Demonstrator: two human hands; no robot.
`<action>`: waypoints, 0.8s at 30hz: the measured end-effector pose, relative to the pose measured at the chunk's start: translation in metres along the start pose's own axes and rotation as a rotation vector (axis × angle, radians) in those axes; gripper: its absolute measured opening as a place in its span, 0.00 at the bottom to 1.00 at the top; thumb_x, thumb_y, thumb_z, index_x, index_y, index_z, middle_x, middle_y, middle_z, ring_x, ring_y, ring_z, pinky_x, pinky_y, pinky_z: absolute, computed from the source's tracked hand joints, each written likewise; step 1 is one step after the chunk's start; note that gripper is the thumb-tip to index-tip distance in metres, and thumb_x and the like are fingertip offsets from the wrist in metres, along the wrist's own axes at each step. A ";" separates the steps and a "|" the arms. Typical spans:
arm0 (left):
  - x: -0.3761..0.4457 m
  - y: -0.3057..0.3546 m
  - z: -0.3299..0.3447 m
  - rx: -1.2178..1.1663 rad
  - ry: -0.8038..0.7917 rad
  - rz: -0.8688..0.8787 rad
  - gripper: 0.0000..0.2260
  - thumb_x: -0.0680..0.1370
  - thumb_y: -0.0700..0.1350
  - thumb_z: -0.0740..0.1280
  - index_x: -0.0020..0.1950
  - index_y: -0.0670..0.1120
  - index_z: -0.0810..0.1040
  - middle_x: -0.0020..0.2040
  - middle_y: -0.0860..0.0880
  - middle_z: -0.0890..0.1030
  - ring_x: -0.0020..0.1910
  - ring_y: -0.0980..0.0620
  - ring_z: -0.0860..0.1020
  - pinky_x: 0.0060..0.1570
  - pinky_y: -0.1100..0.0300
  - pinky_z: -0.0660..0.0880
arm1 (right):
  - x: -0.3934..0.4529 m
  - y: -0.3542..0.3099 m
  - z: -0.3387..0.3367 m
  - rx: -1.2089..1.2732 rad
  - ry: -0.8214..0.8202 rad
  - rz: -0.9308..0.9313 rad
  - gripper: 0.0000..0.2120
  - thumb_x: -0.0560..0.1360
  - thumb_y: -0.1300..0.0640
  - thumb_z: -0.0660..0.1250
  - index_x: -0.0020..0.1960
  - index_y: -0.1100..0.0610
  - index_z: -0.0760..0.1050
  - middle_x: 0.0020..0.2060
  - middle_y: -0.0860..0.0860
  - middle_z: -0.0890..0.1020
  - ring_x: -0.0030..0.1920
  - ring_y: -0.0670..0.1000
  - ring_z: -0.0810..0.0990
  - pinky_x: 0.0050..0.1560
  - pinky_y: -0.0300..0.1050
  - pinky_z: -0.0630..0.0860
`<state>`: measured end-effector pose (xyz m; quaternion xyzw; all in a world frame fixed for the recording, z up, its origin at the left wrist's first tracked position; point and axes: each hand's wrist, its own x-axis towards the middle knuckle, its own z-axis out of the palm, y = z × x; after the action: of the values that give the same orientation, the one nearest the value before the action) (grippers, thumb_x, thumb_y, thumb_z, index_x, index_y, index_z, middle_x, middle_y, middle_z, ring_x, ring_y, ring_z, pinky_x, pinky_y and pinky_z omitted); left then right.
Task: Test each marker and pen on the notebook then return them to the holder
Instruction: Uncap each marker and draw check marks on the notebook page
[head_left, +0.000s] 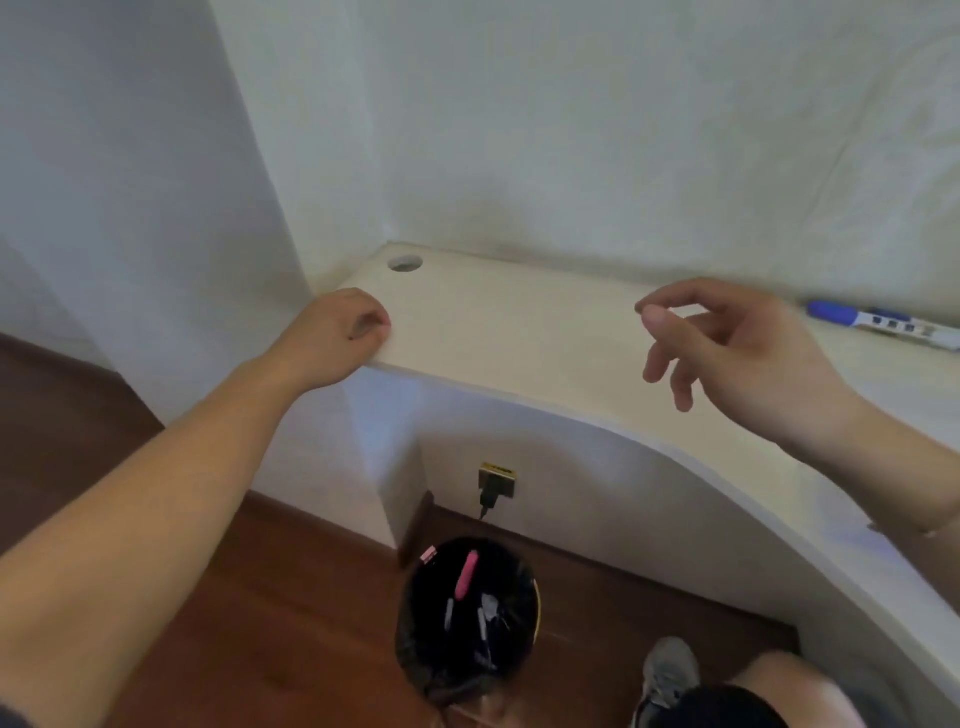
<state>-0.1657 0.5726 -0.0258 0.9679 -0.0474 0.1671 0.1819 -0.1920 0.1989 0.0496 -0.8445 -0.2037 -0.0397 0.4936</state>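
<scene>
A blue-and-white marker (883, 323) lies on the white desk (519, 332) at the far right, close to the wall. My right hand (727, 343) hovers above the desk just left of the marker, fingers loosely apart and holding nothing. My left hand (345, 332) rests on the desk's left front corner with its fingers curled in; nothing shows inside it. On the floor below stands a black bin (467, 618) with a pink pen and several small items inside. No notebook is in view.
A round cable hole (404, 263) sits in the desk's back left corner. White walls close the desk in behind and at the left. Under the desk a wall socket (496, 480) holds a black plug. My knee and a grey shoe (670, 670) are at the lower right on the wooden floor.
</scene>
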 end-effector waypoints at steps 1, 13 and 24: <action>0.003 0.001 0.001 0.014 0.004 -0.004 0.04 0.77 0.40 0.67 0.48 0.43 0.81 0.47 0.46 0.80 0.47 0.48 0.77 0.47 0.63 0.68 | -0.001 0.000 -0.005 0.006 0.014 -0.007 0.06 0.77 0.48 0.66 0.47 0.49 0.78 0.31 0.51 0.84 0.25 0.53 0.76 0.28 0.39 0.69; 0.063 0.108 0.024 0.157 0.009 0.283 0.07 0.78 0.53 0.63 0.51 0.52 0.78 0.51 0.54 0.78 0.49 0.50 0.74 0.51 0.50 0.74 | -0.044 0.015 -0.130 0.133 0.328 -0.044 0.18 0.69 0.35 0.66 0.45 0.49 0.80 0.29 0.54 0.80 0.20 0.52 0.72 0.20 0.34 0.62; 0.136 0.359 0.139 -0.013 -0.095 0.702 0.10 0.79 0.47 0.64 0.59 0.50 0.76 0.57 0.51 0.77 0.57 0.48 0.74 0.51 0.52 0.74 | -0.106 0.128 -0.205 -0.395 0.536 0.366 0.05 0.74 0.53 0.70 0.40 0.45 0.79 0.26 0.45 0.81 0.20 0.44 0.74 0.23 0.31 0.71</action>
<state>-0.0497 0.1838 0.0189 0.8982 -0.3865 0.1738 0.1173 -0.2122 -0.0622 0.0211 -0.9056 0.0985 -0.2088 0.3558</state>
